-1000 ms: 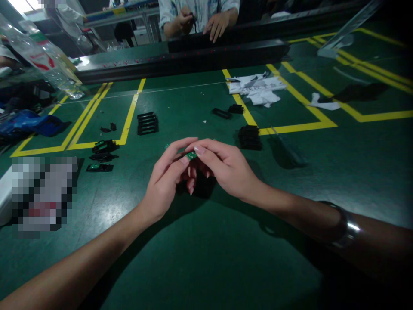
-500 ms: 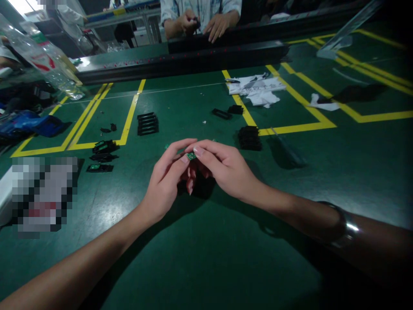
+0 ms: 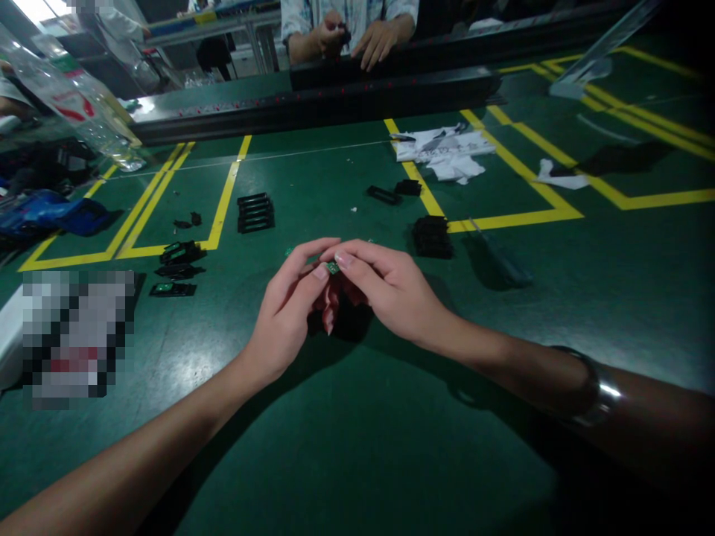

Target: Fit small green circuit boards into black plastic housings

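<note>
A small green circuit board [image 3: 333, 267] is pinched between my two hands above the green tabletop [image 3: 357, 439]. My left hand [image 3: 290, 301] grips its left end with thumb and fingers. On the other end, my right hand [image 3: 385, 286] closes its thumb and forefinger. Much of the board is hidden by the fingertips. To the left lie black plastic frames [image 3: 172, 289], some with green boards in them. Further back stands a row of empty black frames [image 3: 255, 213]. Right of my hands is a stack of black parts [image 3: 432, 237].
Beyond the hands lie loose black frames [image 3: 383, 195] and crumpled white paper [image 3: 447, 152]. A screwdriver-like tool [image 3: 500, 257] rests at right. Plastic bottles [image 3: 83, 112] stand at back left, near a blue object [image 3: 56, 214]. A co-worker's hands [image 3: 357, 41] work behind a black rail [image 3: 318, 97].
The green board has tilted slightly between my fingertips. Both hands stay in nearly the same place, and the things on the table have not moved.
</note>
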`<state>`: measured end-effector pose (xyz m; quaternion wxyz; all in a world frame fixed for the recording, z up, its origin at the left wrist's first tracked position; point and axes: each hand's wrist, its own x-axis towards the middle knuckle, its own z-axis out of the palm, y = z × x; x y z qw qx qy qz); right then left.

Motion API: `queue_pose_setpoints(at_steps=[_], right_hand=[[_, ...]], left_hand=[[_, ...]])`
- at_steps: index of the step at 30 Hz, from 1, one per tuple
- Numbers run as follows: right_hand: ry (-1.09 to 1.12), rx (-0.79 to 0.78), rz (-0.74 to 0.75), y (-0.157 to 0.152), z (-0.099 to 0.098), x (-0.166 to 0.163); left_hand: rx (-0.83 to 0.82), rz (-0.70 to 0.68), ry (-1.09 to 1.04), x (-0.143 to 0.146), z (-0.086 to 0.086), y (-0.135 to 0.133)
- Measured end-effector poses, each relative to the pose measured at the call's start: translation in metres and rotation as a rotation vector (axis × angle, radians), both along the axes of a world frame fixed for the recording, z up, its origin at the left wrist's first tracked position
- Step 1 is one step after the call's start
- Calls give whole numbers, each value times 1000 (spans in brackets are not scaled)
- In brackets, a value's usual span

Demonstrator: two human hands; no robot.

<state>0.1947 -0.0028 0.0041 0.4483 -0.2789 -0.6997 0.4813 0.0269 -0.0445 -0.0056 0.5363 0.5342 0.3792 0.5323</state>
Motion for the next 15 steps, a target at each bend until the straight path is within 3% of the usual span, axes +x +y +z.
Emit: queue_pose_setpoints(at_steps=[6,15], right_hand=[[0,-4,-3,0,1,0],[14,-45,-57,1,0,0]], left_hand=[[7,5,18,0,0,0],[94,194,110,7,9,-9]])
